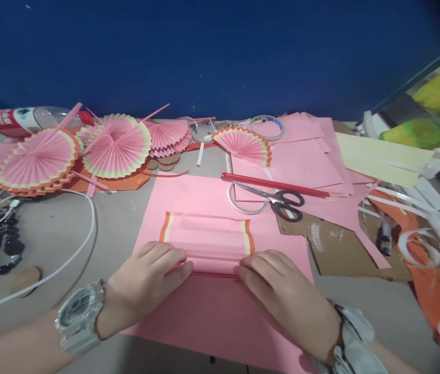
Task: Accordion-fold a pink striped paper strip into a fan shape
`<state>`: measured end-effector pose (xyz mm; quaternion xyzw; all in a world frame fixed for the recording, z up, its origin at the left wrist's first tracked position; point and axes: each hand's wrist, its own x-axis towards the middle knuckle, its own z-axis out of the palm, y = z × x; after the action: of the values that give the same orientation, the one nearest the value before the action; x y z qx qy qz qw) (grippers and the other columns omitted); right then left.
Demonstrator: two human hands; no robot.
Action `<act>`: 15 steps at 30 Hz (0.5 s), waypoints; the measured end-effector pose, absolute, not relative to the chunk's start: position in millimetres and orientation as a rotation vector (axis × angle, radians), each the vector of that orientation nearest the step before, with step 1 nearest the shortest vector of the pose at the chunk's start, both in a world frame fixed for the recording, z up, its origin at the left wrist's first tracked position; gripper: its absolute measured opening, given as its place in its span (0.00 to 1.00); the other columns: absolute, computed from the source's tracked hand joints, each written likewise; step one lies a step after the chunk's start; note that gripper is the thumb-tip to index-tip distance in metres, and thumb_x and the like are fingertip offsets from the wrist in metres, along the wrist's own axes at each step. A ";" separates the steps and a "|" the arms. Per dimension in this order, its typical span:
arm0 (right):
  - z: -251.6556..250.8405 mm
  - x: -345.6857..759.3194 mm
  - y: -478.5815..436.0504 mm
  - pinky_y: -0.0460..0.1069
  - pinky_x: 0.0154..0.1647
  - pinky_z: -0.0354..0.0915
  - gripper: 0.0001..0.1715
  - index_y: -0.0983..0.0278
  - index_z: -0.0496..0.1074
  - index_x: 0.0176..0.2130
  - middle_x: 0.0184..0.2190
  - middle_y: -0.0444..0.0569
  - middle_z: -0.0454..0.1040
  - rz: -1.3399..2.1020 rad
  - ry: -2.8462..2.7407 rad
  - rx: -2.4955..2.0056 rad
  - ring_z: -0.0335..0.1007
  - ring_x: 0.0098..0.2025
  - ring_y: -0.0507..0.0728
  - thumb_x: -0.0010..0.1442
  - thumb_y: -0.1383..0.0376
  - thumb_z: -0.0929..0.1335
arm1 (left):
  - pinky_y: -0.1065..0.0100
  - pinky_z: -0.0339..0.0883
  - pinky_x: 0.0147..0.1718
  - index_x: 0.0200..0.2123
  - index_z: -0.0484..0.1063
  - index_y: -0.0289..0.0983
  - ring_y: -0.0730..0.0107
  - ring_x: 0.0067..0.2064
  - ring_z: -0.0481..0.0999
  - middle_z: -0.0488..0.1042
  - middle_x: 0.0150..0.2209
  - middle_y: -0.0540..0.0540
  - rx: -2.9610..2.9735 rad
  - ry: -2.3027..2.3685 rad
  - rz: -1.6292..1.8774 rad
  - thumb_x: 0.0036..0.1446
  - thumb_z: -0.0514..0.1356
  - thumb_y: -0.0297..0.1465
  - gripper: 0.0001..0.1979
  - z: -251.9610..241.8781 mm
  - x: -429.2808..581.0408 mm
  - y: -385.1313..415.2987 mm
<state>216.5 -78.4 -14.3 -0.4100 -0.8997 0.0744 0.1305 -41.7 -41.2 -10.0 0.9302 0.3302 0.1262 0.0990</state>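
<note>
A pink paper strip (208,236) with yellow and orange bands at both short ends lies in front of me, creased crosswise into pleats. Its near edge is folded into a narrow pleat. My left hand (153,278) is closed on the left end of that fold, thumb and fingers pressed together. At the right end, my right hand (270,280) grips the same edge, its fingers bent over the paper. Underneath lies a larger pink sheet (220,317). Just beyond the strip rest black-handled scissors (278,201) and a red pencil-like stick (274,184).
Pleated paper rosettes (116,145) and a folded fan (243,145) stand along the back by a blue wall (204,52). A plastic bottle (36,119) lies back left. A white cable (91,228) loops at left. Pink sheets (301,161) and cardboard (336,254) cover the right.
</note>
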 end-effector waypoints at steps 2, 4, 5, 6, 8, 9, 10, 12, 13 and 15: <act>-16.0 207.4 -79.0 0.53 0.36 0.59 0.08 0.66 0.69 0.37 0.33 0.49 0.69 0.246 -2.620 -1.242 0.61 0.34 0.56 0.59 0.74 0.62 | 0.68 0.62 0.37 0.36 0.71 0.38 0.70 0.35 0.69 0.72 0.33 0.49 2.700 0.982 0.336 0.64 0.45 0.29 0.14 -10.8 -38.2 -40.6; -17.3 197.7 -77.9 0.52 0.36 0.58 0.07 0.65 0.69 0.37 0.32 0.47 0.69 0.281 -2.621 -1.292 0.60 0.34 0.55 0.57 0.73 0.64 | 0.66 0.62 0.37 0.37 0.70 0.38 0.68 0.36 0.68 0.71 0.36 0.48 2.656 0.970 0.247 0.64 0.46 0.28 0.12 -11.2 -35.1 -39.9; -17.5 193.1 -76.7 0.52 0.36 0.58 0.06 0.65 0.68 0.37 0.32 0.47 0.68 0.294 -2.621 -1.314 0.61 0.34 0.56 0.57 0.73 0.65 | 0.65 0.62 0.37 0.38 0.70 0.39 0.68 0.37 0.67 0.70 0.37 0.48 2.612 0.977 0.188 0.63 0.47 0.28 0.11 -10.9 -33.7 -39.4; -17.2 189.0 -75.1 0.52 0.36 0.57 0.07 0.65 0.68 0.37 0.32 0.46 0.68 0.310 -2.625 -1.338 0.61 0.34 0.56 0.56 0.73 0.66 | 0.65 0.62 0.37 0.38 0.69 0.39 0.67 0.38 0.67 0.70 0.37 0.48 2.555 0.990 0.132 0.63 0.48 0.27 0.10 -10.3 -32.4 -38.7; -15.2 182.0 -71.3 0.52 0.35 0.57 0.07 0.65 0.67 0.36 0.31 0.46 0.67 0.335 -2.639 -1.383 0.60 0.33 0.55 0.54 0.73 0.67 | 0.65 0.62 0.38 0.38 0.68 0.39 0.68 0.38 0.65 0.68 0.38 0.49 2.437 1.011 0.058 0.62 0.50 0.25 0.09 -8.4 -29.9 -37.1; -13.9 179.2 -69.4 0.51 0.35 0.56 0.07 0.65 0.67 0.34 0.31 0.46 0.67 0.342 -2.647 -1.400 0.60 0.33 0.55 0.54 0.74 0.67 | 0.65 0.62 0.38 0.37 0.68 0.38 0.68 0.39 0.65 0.67 0.37 0.49 2.394 1.019 0.047 0.61 0.50 0.24 0.08 -7.5 -28.7 -36.3; -12.8 176.7 -67.7 0.51 0.34 0.56 0.06 0.64 0.66 0.33 0.30 0.46 0.66 0.340 -2.651 -1.411 0.59 0.32 0.55 0.54 0.74 0.67 | 0.65 0.62 0.39 0.37 0.68 0.38 0.68 0.38 0.65 0.67 0.37 0.49 2.375 1.018 0.042 0.61 0.50 0.24 0.08 -6.9 -27.5 -35.7; -11.8 172.6 -65.1 0.51 0.33 0.55 0.06 0.64 0.65 0.31 0.29 0.45 0.65 0.314 -2.652 -1.405 0.58 0.31 0.55 0.55 0.74 0.65 | 0.64 0.63 0.39 0.37 0.67 0.38 0.68 0.38 0.64 0.66 0.37 0.49 2.414 1.000 0.021 0.61 0.50 0.24 0.08 -6.9 -25.1 -35.3; -12.2 171.2 -64.3 0.51 0.32 0.54 0.05 0.64 0.65 0.31 0.28 0.45 0.65 0.294 -2.650 -1.395 0.58 0.30 0.55 0.56 0.74 0.65 | 0.63 0.63 0.39 0.37 0.67 0.38 0.67 0.38 0.64 0.66 0.37 0.49 2.467 0.990 0.000 0.61 0.50 0.23 0.08 -7.4 -23.9 -35.4; -14.8 170.2 -63.6 0.51 0.32 0.54 0.05 0.64 0.65 0.31 0.28 0.45 0.65 0.264 -2.648 -1.368 0.57 0.30 0.55 0.58 0.73 0.64 | 0.61 0.64 0.38 0.37 0.67 0.37 0.65 0.38 0.64 0.66 0.36 0.48 2.597 0.952 -0.049 0.59 0.50 0.21 0.08 -9.1 -22.3 -35.9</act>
<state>170.2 -63.6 -14.8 -0.4559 -0.8825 0.0880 0.0747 -22.3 -35.9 -9.1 0.9222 0.3382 -0.0175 0.1865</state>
